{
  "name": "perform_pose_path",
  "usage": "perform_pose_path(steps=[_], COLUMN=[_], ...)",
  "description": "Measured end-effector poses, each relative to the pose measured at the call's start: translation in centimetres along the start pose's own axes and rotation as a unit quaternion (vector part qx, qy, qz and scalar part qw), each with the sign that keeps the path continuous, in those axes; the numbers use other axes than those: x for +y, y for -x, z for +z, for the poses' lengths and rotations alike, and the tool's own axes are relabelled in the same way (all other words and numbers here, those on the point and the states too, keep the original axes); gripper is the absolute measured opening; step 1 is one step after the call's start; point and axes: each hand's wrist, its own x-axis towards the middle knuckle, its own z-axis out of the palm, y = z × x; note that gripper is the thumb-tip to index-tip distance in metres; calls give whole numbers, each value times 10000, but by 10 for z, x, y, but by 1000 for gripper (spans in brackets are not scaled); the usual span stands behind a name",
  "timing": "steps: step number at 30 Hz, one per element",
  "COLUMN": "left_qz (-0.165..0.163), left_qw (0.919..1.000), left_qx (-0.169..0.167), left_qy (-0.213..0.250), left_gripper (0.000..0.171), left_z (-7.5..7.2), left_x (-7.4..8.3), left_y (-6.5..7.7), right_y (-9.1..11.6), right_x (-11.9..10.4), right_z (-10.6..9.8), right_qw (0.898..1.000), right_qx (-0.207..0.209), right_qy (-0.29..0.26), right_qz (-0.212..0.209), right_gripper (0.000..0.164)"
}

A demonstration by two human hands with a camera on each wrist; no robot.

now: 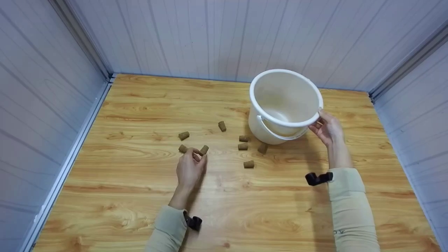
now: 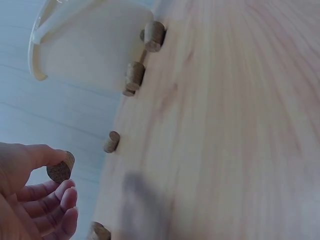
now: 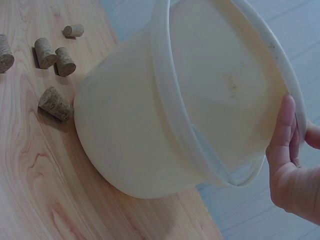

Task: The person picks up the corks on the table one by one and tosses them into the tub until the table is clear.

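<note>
My left hand pinches a cork stopper between thumb and fingers, above the wooden surface; the left wrist view shows the held cork at the fingertips. To the right stands a white plastic bucket with nothing visible inside. My right hand grips the bucket's rim at its right side, thumb and fingers on opposite faces of the wall. The bucket's handle hangs down at the front. Another cork lies just beside the left fingers, and one cork lies close to the bucket's base.
More loose corks lie on the wooden surface: one at the left, one farther back, and several left of the bucket, including a nearer cork. Pale panel walls enclose the back and both sides.
</note>
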Motion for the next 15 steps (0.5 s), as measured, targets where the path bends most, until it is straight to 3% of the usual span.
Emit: perform_pose_path(steps=[15], left_qz=[419], left_qw=[9976], left_qx=[81], left_qy=[552], left_gripper=[16], left_z=[-2], left_x=[33], left_y=[4], right_y=[1], right_x=[0], right_z=[0], right_qw=[10000], right_qx=[23], right_qy=[29], right_qz=[-20], right_gripper=[15])
